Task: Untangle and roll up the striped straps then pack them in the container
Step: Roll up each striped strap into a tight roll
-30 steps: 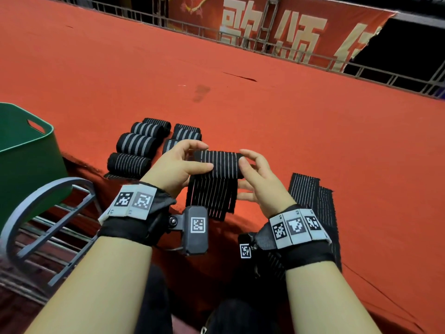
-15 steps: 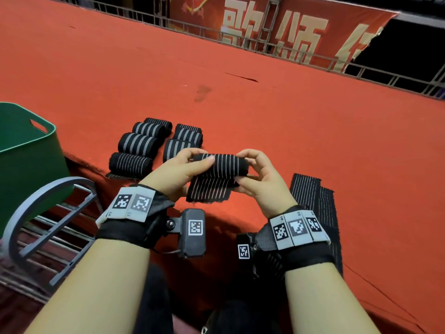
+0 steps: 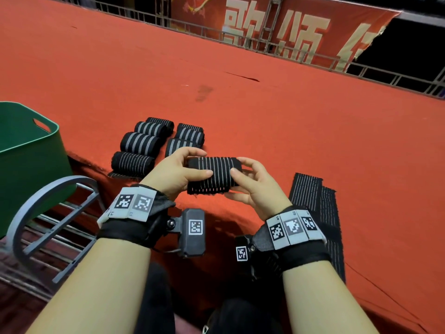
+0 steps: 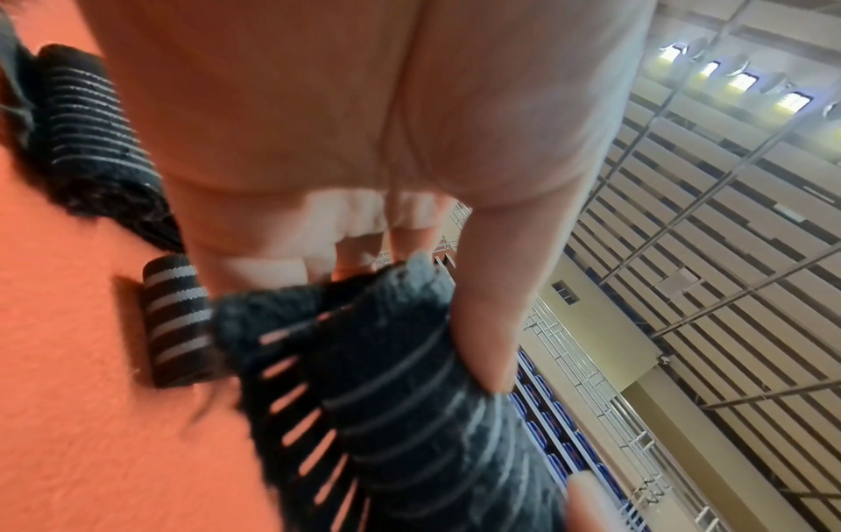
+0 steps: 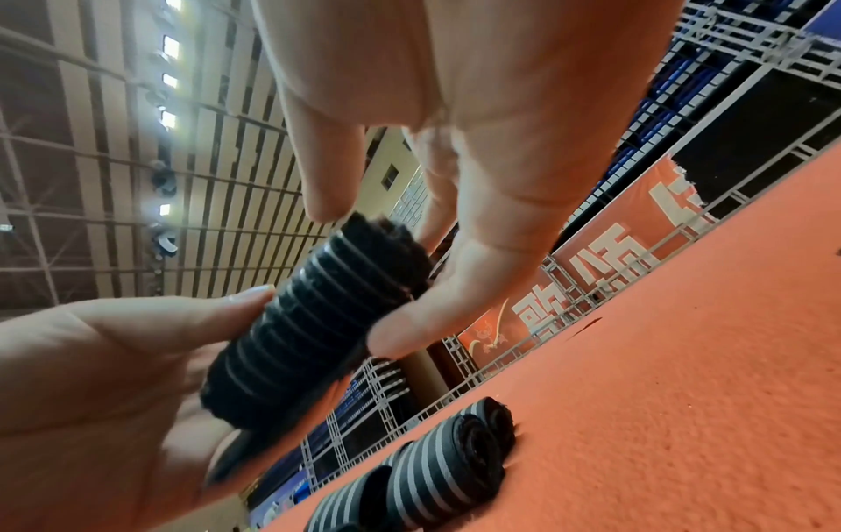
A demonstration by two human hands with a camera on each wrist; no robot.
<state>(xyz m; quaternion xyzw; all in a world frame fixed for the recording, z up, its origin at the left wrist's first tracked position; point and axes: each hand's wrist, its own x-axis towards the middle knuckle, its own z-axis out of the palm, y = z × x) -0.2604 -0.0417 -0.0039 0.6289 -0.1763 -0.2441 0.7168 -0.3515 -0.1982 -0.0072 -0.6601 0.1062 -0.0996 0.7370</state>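
Observation:
A black strap with thin grey stripes (image 3: 214, 174) is held between both hands above the front edge of the red surface, rolled up except for a short flap at the bottom. My left hand (image 3: 206, 163) pinches its left end, thumb in front. My right hand (image 3: 237, 165) pinches its right end. The right wrist view shows the roll (image 5: 318, 324) end-on between thumb and fingers. In the left wrist view, the strap (image 4: 400, 414) is blurred. Several rolled straps (image 3: 139, 143) lie in two rows behind my hands. The green container (image 3: 29, 150) stands at the left.
Flat unrolled straps (image 3: 313, 198) lie on the red surface (image 3: 265, 116) to the right of my right hand and hang over its front edge. A grey metal frame (image 3: 48, 213) sits below the container. A railing and a red banner (image 3: 277, 27) bound the far side.
The hanging tail of the strap has been wound up into the roll. It went from a long drop to a short flap, and the roll grew thicker. Both hands stayed in place.

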